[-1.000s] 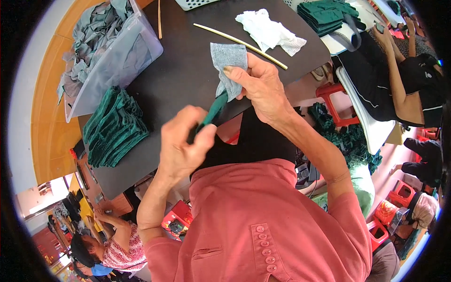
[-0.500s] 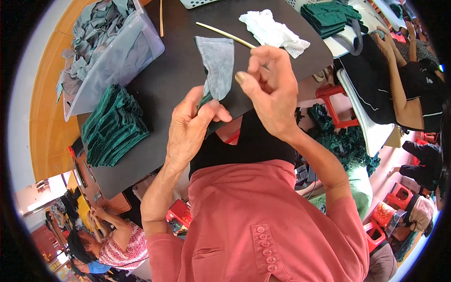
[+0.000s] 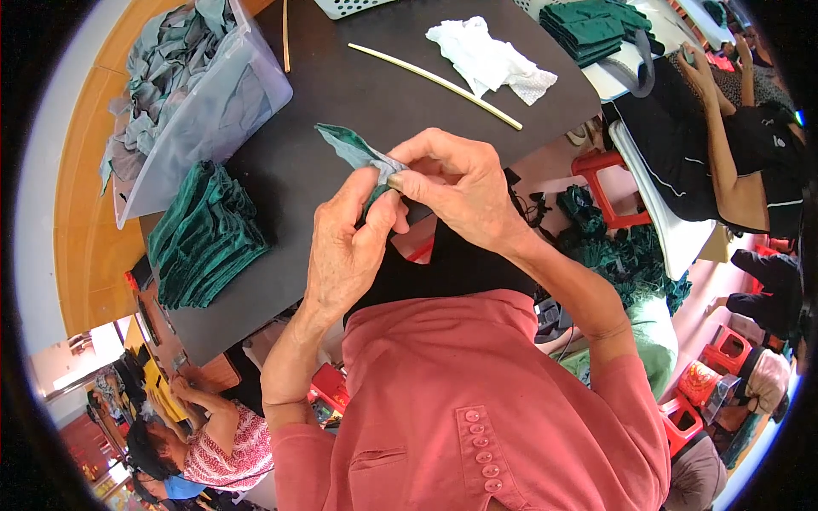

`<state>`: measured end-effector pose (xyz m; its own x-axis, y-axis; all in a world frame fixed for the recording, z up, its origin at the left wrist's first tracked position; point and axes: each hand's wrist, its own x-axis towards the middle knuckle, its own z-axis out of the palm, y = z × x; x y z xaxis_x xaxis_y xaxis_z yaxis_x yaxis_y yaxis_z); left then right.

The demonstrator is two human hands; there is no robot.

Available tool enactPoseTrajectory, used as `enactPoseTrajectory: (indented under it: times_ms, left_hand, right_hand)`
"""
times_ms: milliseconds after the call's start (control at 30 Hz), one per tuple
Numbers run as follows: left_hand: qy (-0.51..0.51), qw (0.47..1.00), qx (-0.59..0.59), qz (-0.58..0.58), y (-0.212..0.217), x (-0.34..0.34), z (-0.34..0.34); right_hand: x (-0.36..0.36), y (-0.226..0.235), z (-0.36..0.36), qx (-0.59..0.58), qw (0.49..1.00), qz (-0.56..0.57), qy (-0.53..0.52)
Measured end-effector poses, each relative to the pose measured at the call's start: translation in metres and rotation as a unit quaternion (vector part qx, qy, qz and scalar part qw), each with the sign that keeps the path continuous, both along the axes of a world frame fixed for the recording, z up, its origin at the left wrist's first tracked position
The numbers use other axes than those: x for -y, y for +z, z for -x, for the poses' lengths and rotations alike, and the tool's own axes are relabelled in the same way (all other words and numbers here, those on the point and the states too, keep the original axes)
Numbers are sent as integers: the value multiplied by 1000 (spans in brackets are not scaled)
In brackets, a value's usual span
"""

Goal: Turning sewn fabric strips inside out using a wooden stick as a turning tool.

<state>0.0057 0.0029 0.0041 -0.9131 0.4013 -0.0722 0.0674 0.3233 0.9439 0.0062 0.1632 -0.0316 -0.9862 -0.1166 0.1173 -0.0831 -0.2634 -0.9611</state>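
Both of my hands pinch a small sewn fabric piece point(image 3: 348, 146), grey on one face and dark green velvet on the other, above the near part of the dark table. My left hand point(image 3: 345, 243) is closed on its lower end with thumb and fingers. From the right, my right hand point(image 3: 464, 183) meets it, thumb and index finger pressed on the cloth beside the left fingertips. The free end of the piece points to the upper left, and its gripped part is partly hidden by fingers. Beyond the hands, a thin pale stick point(image 3: 434, 83) lies on the table.
At the left, a translucent bin point(image 3: 226, 106) holds grey-green cloth pieces, with a green velvet stack point(image 3: 204, 238) nearby. A white cloth point(image 3: 490, 60) and another stick point(image 3: 286, 38) lie farther back. Folded green cloth point(image 3: 592, 30) sits far right. Other people work on both sides.
My right hand has come in from the right and closed on the fabric piece. The piece, upright before with its grey face showing, now tips left and shows green.
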Motion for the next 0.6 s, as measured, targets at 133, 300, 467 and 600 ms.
enactPoseTrajectory:
  times_ms: [133, 300, 467, 600]
  left_hand:
    - [35, 998, -44, 32, 1, -5, -4]
    - [13, 996, 3, -89, -15, -6, -6]
    - [30, 992, -5, -120, -13, -5, -2]
    - [72, 984, -32, -163, -11, -10, -10]
  right_hand:
    - [3, 1, 0, -217, 945, -194, -148]
    - [8, -1, -4, -24, 994, -52, -96]
    - [4, -9, 3, -108, 982, -92, -127]
    - [-6, 0, 6, -87, 987, -130, -24]
